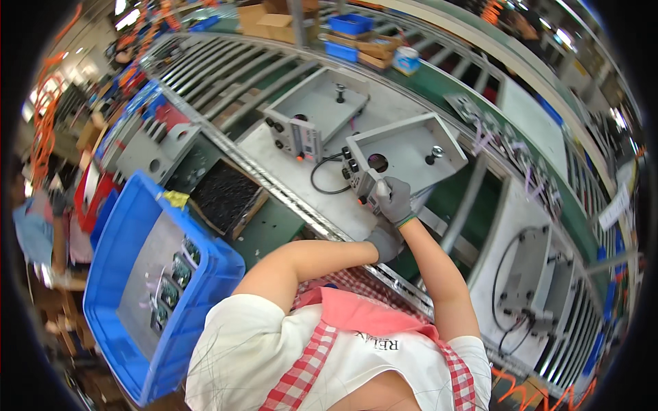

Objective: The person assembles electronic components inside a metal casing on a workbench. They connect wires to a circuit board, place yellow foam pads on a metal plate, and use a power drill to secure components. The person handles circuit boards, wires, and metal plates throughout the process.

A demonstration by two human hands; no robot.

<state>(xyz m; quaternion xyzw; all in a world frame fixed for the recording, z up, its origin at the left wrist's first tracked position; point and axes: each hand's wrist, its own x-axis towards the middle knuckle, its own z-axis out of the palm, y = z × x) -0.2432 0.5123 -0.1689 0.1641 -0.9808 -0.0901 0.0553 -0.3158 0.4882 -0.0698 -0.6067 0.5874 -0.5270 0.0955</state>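
An open grey metal enclosure [444, 130] lies in front of me, with black knobs along its front panel, a round hole in its floor and a black-and-silver post inside. At the near corner of that panel, my right hand [393, 199], in a grey glove, is closed with the thumb uppermost; what its fingers hold is hidden. My left hand [386, 241], also gloved, is low beside the right wrist, below the panel. Its fingers are out of sight behind the right wrist. A black cable [317, 179] loops out left of the enclosure.
A second similar enclosure [288, 103] stands to the far left, and another grey unit with cables [531, 267] lies at right. Conveyor rollers [469, 205] run beneath. A blue bin [229, 267] with circuit boards is at my left, near a tray of small black parts [223, 195].
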